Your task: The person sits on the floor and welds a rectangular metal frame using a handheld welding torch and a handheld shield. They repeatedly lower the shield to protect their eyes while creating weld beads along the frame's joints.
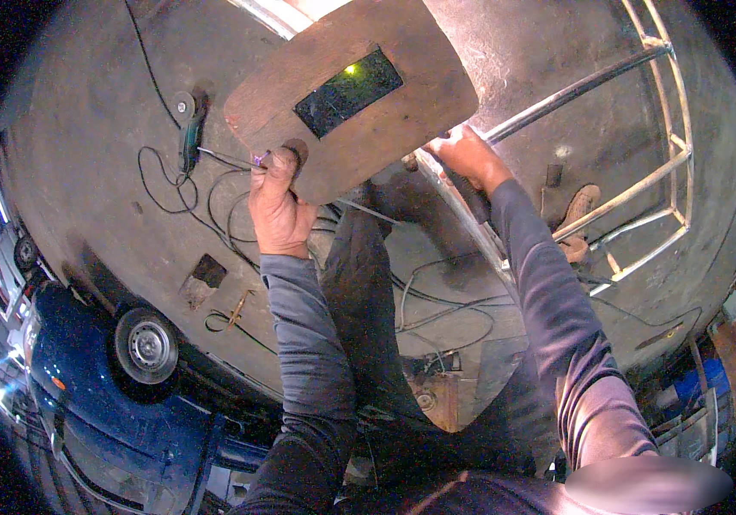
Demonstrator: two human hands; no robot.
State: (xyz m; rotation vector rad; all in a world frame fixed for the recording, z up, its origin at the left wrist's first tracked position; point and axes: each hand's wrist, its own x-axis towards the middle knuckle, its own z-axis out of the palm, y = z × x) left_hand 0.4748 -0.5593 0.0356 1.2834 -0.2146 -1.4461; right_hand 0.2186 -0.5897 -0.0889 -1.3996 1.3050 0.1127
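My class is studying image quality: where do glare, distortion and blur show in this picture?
Head view: pale glare washes out the floor right of the brown shield, and a yellow-green spot shines in its dark window; head view: the metal frame looks bowed toward the right rim, with black surrounding the fisheye image; head view: a smooth oval blur covers the lower right.

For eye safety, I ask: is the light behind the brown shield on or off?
On: a greenish glow shows through the dark window of the shield, and nearby floor is bright.
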